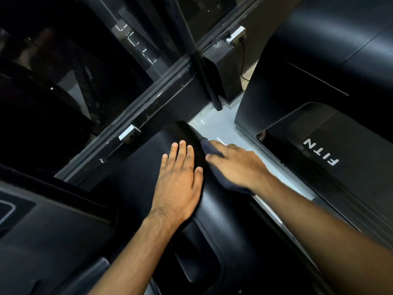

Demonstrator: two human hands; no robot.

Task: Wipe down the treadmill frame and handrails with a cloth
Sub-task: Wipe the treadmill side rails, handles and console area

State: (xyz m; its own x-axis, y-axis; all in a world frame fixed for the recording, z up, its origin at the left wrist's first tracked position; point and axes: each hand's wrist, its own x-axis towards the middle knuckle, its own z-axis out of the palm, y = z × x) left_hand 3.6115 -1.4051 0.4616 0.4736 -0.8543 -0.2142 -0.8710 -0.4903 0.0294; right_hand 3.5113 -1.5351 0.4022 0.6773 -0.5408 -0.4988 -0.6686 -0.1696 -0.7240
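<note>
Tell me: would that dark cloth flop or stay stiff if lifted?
Probably floppy: the cloth bends over the treadmill cover's curved edge under the right hand. Likely light: it looks thin. It may slide easily on that smooth cover.

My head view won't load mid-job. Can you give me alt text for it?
The right hand presses a dark cloth against the right edge of a black treadmill cover, while the left hand rests flat on top beside it. A strip of pale floor separates it from a second treadmill at right, marked FITN.
</note>
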